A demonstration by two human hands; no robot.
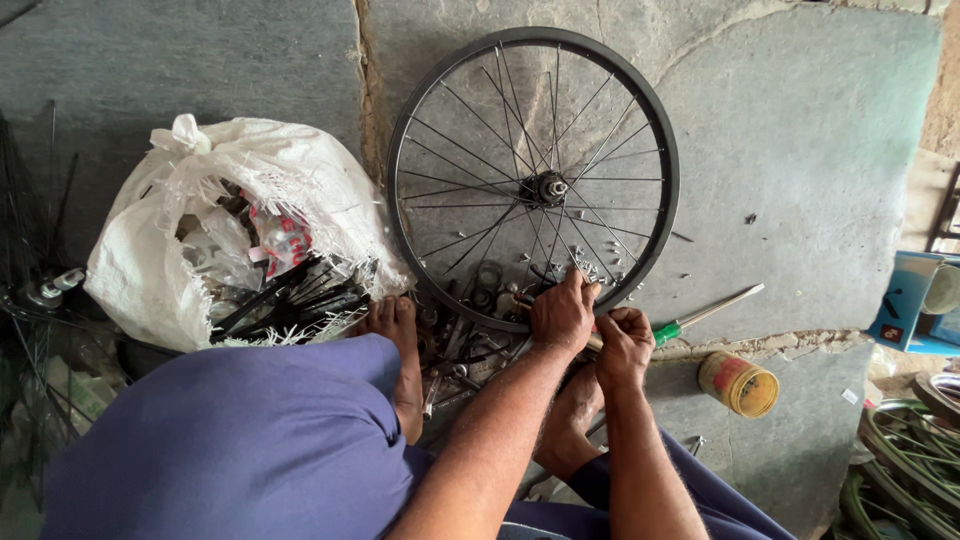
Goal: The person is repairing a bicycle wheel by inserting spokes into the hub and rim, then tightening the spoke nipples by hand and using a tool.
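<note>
The black spoked wheel [533,180] is laid flat on the stone floor [800,150] straight ahead, its near rim gripped by the curled left hand [563,312], while the right hand [624,347], just beside, is closed on a green-handled screwdriver [705,313] angled rightwards.

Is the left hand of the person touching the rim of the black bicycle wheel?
Touching. In the head view the left hand lies over the lower rim of the bicycle wheel, fingers across it among the spokes, no gap visible.
</note>
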